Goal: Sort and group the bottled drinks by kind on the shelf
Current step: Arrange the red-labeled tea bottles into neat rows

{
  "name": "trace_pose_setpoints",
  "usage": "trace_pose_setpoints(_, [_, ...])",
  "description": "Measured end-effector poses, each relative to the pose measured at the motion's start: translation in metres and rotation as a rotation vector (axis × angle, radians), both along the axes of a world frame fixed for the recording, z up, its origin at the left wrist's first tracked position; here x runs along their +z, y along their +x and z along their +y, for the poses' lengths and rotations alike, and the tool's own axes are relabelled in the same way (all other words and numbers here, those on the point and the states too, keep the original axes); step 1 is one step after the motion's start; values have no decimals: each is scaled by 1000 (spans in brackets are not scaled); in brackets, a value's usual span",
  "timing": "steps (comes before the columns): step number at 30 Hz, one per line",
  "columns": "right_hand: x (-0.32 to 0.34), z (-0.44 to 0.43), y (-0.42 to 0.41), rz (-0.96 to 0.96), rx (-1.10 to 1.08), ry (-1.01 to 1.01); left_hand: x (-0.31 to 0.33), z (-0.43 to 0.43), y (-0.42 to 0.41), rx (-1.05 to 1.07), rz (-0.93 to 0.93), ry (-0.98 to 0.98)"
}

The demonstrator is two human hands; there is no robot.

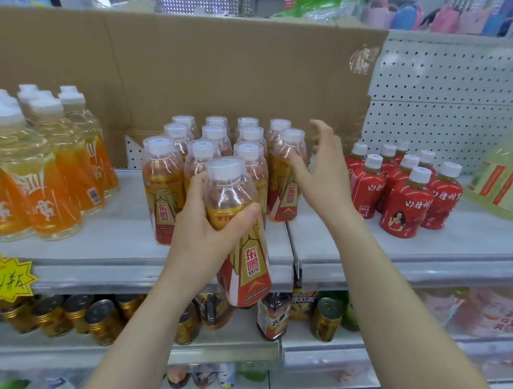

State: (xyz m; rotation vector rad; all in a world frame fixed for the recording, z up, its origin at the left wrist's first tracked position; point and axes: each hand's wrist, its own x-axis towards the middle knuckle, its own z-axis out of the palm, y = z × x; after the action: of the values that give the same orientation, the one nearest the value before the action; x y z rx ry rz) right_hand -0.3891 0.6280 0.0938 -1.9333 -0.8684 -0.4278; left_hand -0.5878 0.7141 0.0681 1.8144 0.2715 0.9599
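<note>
Grey shelf (pixel 125 232), cardboard (pixel 211 70) behind; left hand (pixel 203 227) grips bottle (pixel 248 255).

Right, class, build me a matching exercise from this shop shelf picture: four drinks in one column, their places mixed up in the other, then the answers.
1 orange-label bottles
2 red-label bottles
3 gold cans
4 front gold-label bottle

A on the lower shelf
B gripped in the left hand
C left end of the upper shelf
D right of the open right hand

Pairs: 1-C, 2-D, 3-A, 4-B
</note>
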Motion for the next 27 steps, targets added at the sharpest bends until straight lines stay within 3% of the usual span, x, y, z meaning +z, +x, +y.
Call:
trace_pose_setpoints(2, [2,-27,-26,145,211,93,5,0,5,-20,-12,8])
trace_pose_setpoints(4, [0,-47,-53,335,527,24,15,-1,13,-33,-34,27])
trace_pose_setpoints(6, [-3,-51,-66,324,621,-97,28,-3,24,-39,-48,57])
trace_pose_setpoints(10, [-2,-39,-70,184,456,-63,51,-8,45,-55,-3,157])
trace_pose_setpoints(15, [-13,-41,-48,147,153,10,50,21,43,232,-2,669])
trace_pose_setpoints(19, [-39,-27,-37,142,-30,-76,22,49,40,327,231,1057])
trace_pose_setpoints(27, [-46,-22,-25,140,8,-121,2,54,41,442,348,1233])
